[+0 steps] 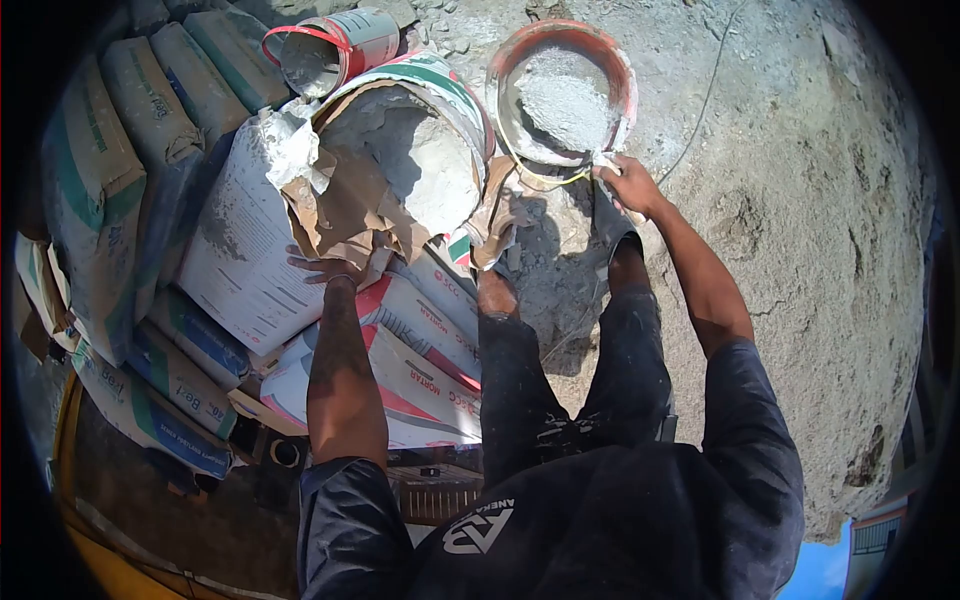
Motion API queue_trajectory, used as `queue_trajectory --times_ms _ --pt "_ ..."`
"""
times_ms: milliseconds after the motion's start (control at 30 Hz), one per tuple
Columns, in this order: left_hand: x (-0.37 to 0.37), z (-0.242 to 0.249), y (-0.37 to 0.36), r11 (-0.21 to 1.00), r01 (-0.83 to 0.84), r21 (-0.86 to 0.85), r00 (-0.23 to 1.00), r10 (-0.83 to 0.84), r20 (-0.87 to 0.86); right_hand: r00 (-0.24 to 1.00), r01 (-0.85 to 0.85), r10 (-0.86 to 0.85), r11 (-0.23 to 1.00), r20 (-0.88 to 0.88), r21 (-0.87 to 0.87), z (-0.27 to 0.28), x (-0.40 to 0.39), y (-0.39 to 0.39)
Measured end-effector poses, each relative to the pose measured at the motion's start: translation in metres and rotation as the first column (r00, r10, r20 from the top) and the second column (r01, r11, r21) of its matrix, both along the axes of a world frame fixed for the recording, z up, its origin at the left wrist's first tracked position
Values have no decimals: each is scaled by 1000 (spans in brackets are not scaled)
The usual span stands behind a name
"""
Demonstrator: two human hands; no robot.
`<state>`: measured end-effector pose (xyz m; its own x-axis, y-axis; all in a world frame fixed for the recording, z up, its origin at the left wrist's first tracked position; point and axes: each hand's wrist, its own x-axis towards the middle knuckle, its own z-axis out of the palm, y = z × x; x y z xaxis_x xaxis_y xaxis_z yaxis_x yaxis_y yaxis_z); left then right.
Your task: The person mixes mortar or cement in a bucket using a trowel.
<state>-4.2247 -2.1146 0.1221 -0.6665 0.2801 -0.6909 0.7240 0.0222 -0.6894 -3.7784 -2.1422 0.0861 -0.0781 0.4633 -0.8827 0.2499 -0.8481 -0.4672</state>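
Observation:
My left hand (325, 266) lies with fingers stretched out on a paper sack, beside the torn brown paper (345, 205) of an opened mortar bag (430, 75). Pale grey powder (435, 180) fills part of that bag. To its right stands a round reddish bucket (630, 80) with light grey powder (565, 95) heaped inside. At the near rim of this bucket my right hand (632, 188) is closed where the bucket's yellowish handle (550, 180) meets the fingers. A whitish piece shows at the fingertips, too small to name.
Several full cement bags (95, 170) are stacked at the left, and mortar bags (420, 370) lie below my left arm. A white bucket with a red rim (345, 50) lies tipped behind the opened bag. A thin cable (708, 95) crosses the rough, dusty ground (800, 250).

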Motion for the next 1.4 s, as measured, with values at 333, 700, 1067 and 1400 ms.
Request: queue_trajectory --times_ms 333,700,1067,1400 --pt "-2 -9 -8 999 7 52 1000 -6 -23 998 15 -19 998 -55 -68 -25 -1 21" --pt "12 -1 0 993 40 107 996 -30 -89 949 296 -311 933 -49 -205 -23 -23 5" --pt "-4 -30 -23 903 6 429 1000 3 -20 662 638 -730 668 -170 -383 18 -95 -2" --pt "21 -3 -11 735 -167 657 977 35 209 968 233 -240 968 -77 -93 79 -184 -33"
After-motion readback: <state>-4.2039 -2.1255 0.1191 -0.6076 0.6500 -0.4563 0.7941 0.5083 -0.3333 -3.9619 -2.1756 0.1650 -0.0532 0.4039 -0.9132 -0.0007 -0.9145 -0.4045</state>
